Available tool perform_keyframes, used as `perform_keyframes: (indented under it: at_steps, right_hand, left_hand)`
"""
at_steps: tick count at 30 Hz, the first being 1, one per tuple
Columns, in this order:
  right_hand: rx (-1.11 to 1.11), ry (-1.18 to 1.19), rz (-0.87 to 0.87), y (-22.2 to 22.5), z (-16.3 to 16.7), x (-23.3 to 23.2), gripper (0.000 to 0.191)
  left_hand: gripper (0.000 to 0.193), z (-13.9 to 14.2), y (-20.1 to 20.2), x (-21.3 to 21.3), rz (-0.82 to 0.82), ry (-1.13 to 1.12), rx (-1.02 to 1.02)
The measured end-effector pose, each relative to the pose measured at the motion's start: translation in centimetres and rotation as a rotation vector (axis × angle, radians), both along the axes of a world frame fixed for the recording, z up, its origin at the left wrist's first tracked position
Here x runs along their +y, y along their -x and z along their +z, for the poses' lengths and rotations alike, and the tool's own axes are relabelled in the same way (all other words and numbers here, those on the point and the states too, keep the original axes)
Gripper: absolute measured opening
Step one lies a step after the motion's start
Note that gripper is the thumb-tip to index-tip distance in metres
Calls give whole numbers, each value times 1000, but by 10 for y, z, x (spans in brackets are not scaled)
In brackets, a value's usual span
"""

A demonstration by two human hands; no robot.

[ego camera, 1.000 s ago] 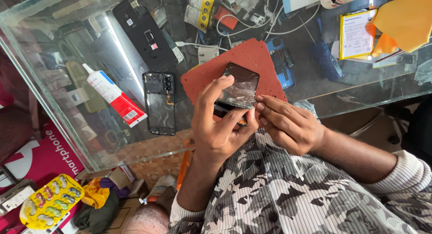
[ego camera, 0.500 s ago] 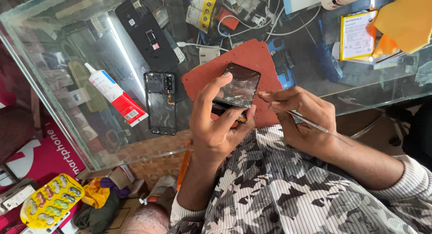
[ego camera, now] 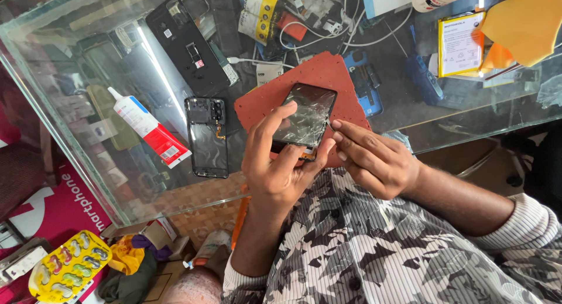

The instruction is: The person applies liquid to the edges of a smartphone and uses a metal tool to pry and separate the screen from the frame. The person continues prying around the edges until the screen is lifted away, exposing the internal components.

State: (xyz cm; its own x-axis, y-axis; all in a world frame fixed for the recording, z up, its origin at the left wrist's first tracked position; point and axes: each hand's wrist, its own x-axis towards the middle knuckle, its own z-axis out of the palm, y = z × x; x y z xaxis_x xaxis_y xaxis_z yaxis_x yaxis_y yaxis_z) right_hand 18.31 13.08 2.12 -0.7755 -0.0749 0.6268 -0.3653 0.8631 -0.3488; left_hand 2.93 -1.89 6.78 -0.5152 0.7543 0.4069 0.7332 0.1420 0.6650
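- Two hands meet over the glass counter [ego camera: 70, 105], and you work at a screen's edge.
- Far left lies a white-and-red glue tube [ego camera: 149, 131], smooth plastic, beside a black phone frame with its back open [ego camera: 206, 137].
- Your left hand [ego camera: 275, 163] has its fingers clamped on the cracked black phone screen [ego camera: 305, 114], a thin glossy rectangle webbed with fractures, tilted above the red perforated rubber mat [ego camera: 328, 76].
- Your right hand [ego camera: 374, 160] has its fingers pressed together at the screen's right edge, seemingly picking at it; whether they pinch a tool, you cannot tell.
- The next move, by my judgement, calls for gentle, even prying, as splintered glass flakes easily.
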Motion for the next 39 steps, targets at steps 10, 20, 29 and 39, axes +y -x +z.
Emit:
perform_keyframes:
  at_steps: [10, 20, 29, 39]
  right_hand:
    - [-208, 533, -135, 0, 9, 3, 18]
    - [-191, 284, -176, 12, 29, -8, 14]
    - [-37, 68, -43, 11, 10, 9, 16]
    - [-123, 607, -271, 19, 16, 1, 21]
  left_hand:
    - [43, 2, 7, -5, -39, 22, -60]
    - [43, 1, 1, -1, -19, 18, -20]
    - [41, -7, 1, 2, -32, -23, 6]
    - [38, 0, 10, -3, -28, 63, -7]
